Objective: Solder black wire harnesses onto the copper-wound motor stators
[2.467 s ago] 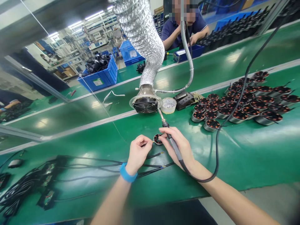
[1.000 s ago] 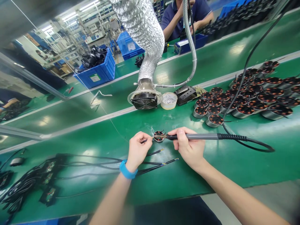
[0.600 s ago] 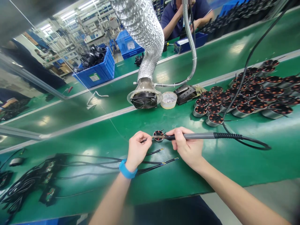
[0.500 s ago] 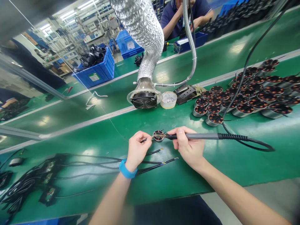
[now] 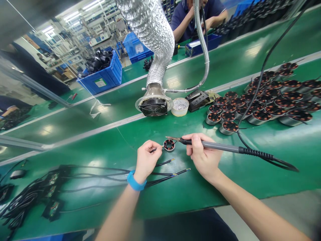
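A green assembly belt (image 5: 250,180) fills the view. At 12 o'clock, beyond the hands, a flexible foil fume duct (image 5: 152,36) is seen ending in a grilled extractor fan (image 5: 152,108), with a tub of silvery scraps (image 5: 180,106) and an iron stand (image 5: 198,101) just beside it. Wound motor units in metal cups (image 5: 263,108) are massed at 2 o'clock, wire harnesses (image 5: 32,197) are laid out at 8 o'clock, and a blue crate (image 5: 100,75) is seen at 10 o'clock. A co-worker (image 5: 188,23) is seated across the belt at 12 o'clock.

The left hand (image 5: 146,160) has its fingers (image 5: 152,145) pinched together on a thin dark wire (image 5: 155,150). The right hand (image 5: 203,152) has its fingers (image 5: 193,139) closed around a soldering iron (image 5: 215,144), whose tip is held just above the part. A small wound stator (image 5: 169,145) lies flat on the belt at the centre, between the hands, its copper windings showing and the wire's end reaching its rim.
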`<state>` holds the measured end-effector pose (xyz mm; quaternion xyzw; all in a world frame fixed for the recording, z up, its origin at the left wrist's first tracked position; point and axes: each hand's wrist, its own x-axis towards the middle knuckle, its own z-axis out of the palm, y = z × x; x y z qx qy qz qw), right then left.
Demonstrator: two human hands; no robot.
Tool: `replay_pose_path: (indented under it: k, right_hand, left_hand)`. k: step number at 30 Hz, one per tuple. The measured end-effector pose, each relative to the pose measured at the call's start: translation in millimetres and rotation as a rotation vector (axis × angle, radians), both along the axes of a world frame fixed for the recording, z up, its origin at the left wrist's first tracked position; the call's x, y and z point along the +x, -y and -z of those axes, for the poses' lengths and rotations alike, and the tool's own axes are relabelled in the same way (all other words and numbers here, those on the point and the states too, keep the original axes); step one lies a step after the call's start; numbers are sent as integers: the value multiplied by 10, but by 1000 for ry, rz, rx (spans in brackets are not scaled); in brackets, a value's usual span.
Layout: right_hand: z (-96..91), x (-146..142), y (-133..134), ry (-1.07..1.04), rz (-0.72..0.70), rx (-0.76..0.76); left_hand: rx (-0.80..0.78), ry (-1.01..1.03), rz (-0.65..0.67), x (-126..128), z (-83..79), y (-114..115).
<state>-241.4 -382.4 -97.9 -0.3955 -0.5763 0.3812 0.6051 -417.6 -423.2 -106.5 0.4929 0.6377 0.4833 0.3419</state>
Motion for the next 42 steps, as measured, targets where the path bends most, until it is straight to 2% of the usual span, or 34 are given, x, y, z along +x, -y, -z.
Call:
replay_pose_path:
  k: [9,14,17,21,25,32,37,42]
  right_hand:
    - [-1,4,-40,142,-6,-32]
    - [-6,-35,-84,270,-20,27]
    - [37,-34,-101,349,-89,77]
    - [112,19,-97,424,-266,108]
    - [163,44,-88,443,-361,92]
    - [225,10,-120,459,-366,127]
    - [264,-32,-112,431,-408,101]
    - [268,-124,-68,434,-443,128]
  left_hand:
    - [-12,6,-11,8,-20,-18]
    - [-10,5,-15,7,-16,-18]
    - [-7,7,-13,2,-9,-19]
    - [-5,7,-9,-3,-10,-21]
    - [1,10,-5,-3,-9,-29]
    - [19,-13,-6,-11,-17,-4]
    - [71,-4,-73,-17,-68,39]
    - [88,-29,33,0,-84,32]
